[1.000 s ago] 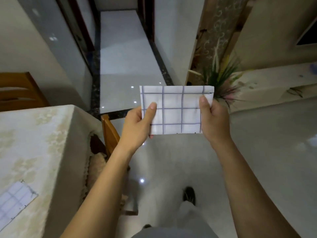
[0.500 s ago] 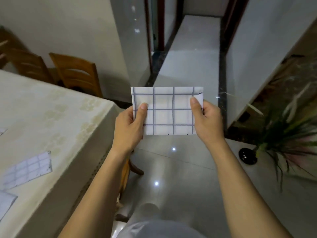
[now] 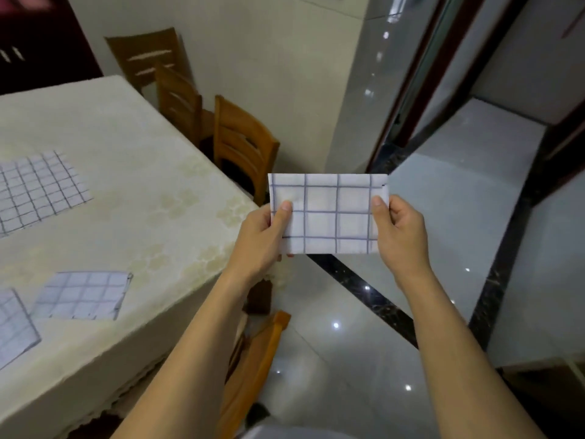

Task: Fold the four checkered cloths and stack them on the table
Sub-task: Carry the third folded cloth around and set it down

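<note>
Folded cloth (image 3: 327,213) pinched at side edges by left hand (image 3: 264,236) and right hand (image 3: 400,232), beyond table (image 3: 133,172) edge.

The fingers of the left hand (image 3: 262,239) and the right hand (image 3: 399,236) lie mostly hidden behind the small folded white cloth with blue-grey check lines (image 3: 329,213); only the thumbs show plainly on its front. The picture's left edge cuts off the large spread checkered cloth (image 3: 38,188) and the second checkered cloth (image 3: 12,327) lower down on the cream-covered table (image 3: 126,137). How that second one is folded cannot be told. A pink blur (image 3: 28,1) in the top left corner is unreadable.
</note>
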The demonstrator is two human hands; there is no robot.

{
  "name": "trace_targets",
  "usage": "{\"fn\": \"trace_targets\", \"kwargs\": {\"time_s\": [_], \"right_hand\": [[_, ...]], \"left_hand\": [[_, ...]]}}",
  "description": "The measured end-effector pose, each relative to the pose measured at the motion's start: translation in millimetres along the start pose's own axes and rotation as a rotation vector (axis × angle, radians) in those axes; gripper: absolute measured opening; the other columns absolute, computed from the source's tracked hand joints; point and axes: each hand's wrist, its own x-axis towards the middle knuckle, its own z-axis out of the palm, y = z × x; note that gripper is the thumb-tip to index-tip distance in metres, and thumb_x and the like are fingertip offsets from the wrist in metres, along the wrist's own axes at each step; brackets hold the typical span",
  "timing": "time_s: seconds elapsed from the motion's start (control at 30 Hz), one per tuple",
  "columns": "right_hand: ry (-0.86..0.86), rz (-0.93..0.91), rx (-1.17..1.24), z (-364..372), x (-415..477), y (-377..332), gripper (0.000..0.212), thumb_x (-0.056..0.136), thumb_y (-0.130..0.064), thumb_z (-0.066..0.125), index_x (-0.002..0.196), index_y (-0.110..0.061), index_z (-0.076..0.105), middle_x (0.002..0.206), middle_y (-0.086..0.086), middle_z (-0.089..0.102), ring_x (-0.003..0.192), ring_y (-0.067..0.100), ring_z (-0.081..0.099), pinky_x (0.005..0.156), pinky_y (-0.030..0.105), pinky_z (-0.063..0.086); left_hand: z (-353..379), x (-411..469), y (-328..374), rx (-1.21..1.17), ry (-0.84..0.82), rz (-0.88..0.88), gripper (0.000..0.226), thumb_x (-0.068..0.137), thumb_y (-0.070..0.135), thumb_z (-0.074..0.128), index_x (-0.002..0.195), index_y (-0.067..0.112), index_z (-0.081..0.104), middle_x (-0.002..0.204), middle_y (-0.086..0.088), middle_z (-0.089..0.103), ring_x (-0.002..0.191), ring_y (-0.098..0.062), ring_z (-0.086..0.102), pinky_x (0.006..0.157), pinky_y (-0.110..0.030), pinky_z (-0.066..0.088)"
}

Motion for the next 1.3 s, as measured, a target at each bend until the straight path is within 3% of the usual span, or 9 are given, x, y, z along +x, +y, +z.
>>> {"fn": "trace_targets", "kwargs": {"time_s": [0.1,0.27,0.53,0.67,0.77,0.83,0.93,1.13,1.3], "right_hand": [[-0.097,0.012,0.057,31,30,2,0.019,0.103,-0.032,0.055,0.099,-0.02,0.069,0.089,-0.008,0.072,0.083,0.001,0.068,0.067,0.017,0.052],[-0.283,0.015,0.036,76,80,19,0.023,0.1,-0.036,0.059,0.097,-0.016,0.071,0.087,0.001,0.074,0.086,0.017,0.071,0.079,0.048,0.06],[-0.597,-0.085,0.116,134,167,23,0.02,0.101,-0.035,0.059,0.093,-0.019,0.068,0.084,0.003,0.073,0.081,0.021,0.07,0.076,0.049,0.06],[-0.758,-0.163,0.134,164,194,20,0.035,0.101,-0.039,0.057,0.1,-0.005,0.064,0.091,0.022,0.068,0.086,0.039,0.065,0.073,0.058,0.055],[-0.885,-0.219,0.138,194,194,23,0.052,0.098,-0.048,0.056,0.092,0.004,0.056,0.083,0.029,0.06,0.075,0.046,0.057,0.06,0.054,0.05],[-0.971,-0.238,0.128,216,185,22,0.048,0.1,-0.043,0.056,0.077,-0.002,0.047,0.065,0.016,0.046,0.055,0.027,0.042,0.051,0.04,0.034],[-1.087,-0.289,0.08,251,167,15,0.043,0.103,-0.037,0.054,0.07,-0.016,0.033,0.062,-0.003,0.028,0.053,0.008,0.025,0.054,0.029,0.023],[-1.191,-0.354,-0.021,309,158,-3,0.042,0.103,-0.037,0.051,0.072,-0.016,0.032,0.064,-0.003,0.028,0.056,0.009,0.026,0.056,0.028,0.022],[-1.251,-0.374,-0.051,350,158,-3,0.038,0.103,-0.031,0.052,0.073,-0.016,0.036,0.066,-0.005,0.032,0.056,0.006,0.028,0.054,0.024,0.023]], "left_hand": [[-13,26,-4,0.022,0.102,-0.015,0.036,0.108,0.041,0.043,0.096,0.015,0.064,0.076,0.0,0.068,0.059,-0.005,0.065,0.049,-0.015,0.046],[-27,48,-25,0.056,0.28,-0.131,0.034,0.108,0.039,0.044,0.083,0.019,0.056,0.054,0.01,0.058,0.044,-0.006,0.054,0.042,-0.019,0.042],[-27,82,-37,0.114,0.582,-0.228,0.04,0.108,0.04,0.044,0.085,0.01,0.055,0.052,0.007,0.053,0.041,-0.01,0.048,0.04,-0.025,0.04],[-27,84,-38,0.11,0.727,-0.242,0.038,0.108,0.039,0.045,0.08,0.015,0.053,0.052,0.008,0.052,0.044,-0.012,0.048,0.042,-0.026,0.04],[-26,67,-50,0.126,0.845,-0.293,0.044,0.108,0.04,0.045,0.079,0.007,0.051,0.055,-0.001,0.051,0.045,-0.015,0.05,0.044,-0.025,0.042],[-31,52,-61,0.127,0.926,-0.334,0.051,0.107,0.041,0.045,0.085,-0.004,0.05,0.061,-0.018,0.051,0.046,-0.02,0.052,0.045,-0.026,0.043],[-50,35,-78,0.1,1.063,-0.369,0.054,0.107,0.043,0.044,0.086,-0.006,0.049,0.068,-0.032,0.048,0.051,-0.034,0.052,0.049,-0.035,0.045],[-82,34,-106,0.068,1.192,-0.433,0.047,0.108,0.042,0.044,0.071,0.014,0.036,0.054,-0.001,0.037,0.047,-0.021,0.045,0.054,-0.04,0.04],[-93,34,-136,0.014,1.223,-0.516,0.048,0.106,0.044,0.046,0.073,0.01,0.04,0.052,-0.001,0.042,0.045,-0.018,0.055,0.057,-0.044,0.047]]}}
